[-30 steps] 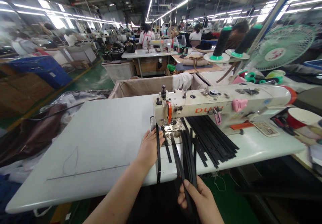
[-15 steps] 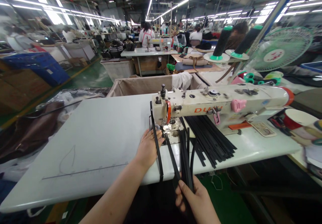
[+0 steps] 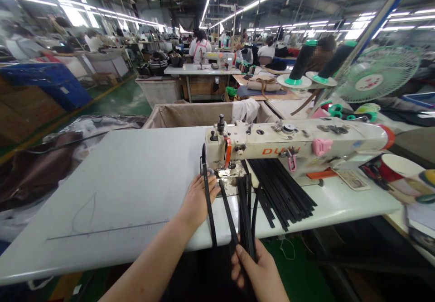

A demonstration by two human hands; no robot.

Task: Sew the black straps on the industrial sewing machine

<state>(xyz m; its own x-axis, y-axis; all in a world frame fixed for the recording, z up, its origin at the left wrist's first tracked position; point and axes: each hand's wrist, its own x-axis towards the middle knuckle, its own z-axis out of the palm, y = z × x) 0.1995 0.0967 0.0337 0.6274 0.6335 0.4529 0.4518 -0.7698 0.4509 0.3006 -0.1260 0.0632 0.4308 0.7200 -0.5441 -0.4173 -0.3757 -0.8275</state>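
Observation:
My left hand (image 3: 198, 198) lies on the white table beside the needle area of a sewing machine (image 3: 292, 146), its fingers stretched toward the metal plate (image 3: 228, 187). One black strip (image 3: 209, 207) runs over the back of that hand and down past the table edge. Below the edge, my right hand (image 3: 251, 261) is closed, thumb on top, around a narrow black strip (image 3: 229, 211) leading from the machine's foot. Several more black strips (image 3: 246, 216) hang through or beside the right hand.
A fan of black strips (image 3: 282, 193) lies under the machine arm. Thread cones (image 3: 301, 64) and a green fan (image 3: 377, 75) stand at the right. Behind the table is a cloth-lined bin (image 3: 190, 114). Farther back, a person (image 3: 200, 48) sits at another machine.
The view has shifted slightly. Both hands keep nearly the same places, and the strip over my left hand sits a little differently near the machine head.

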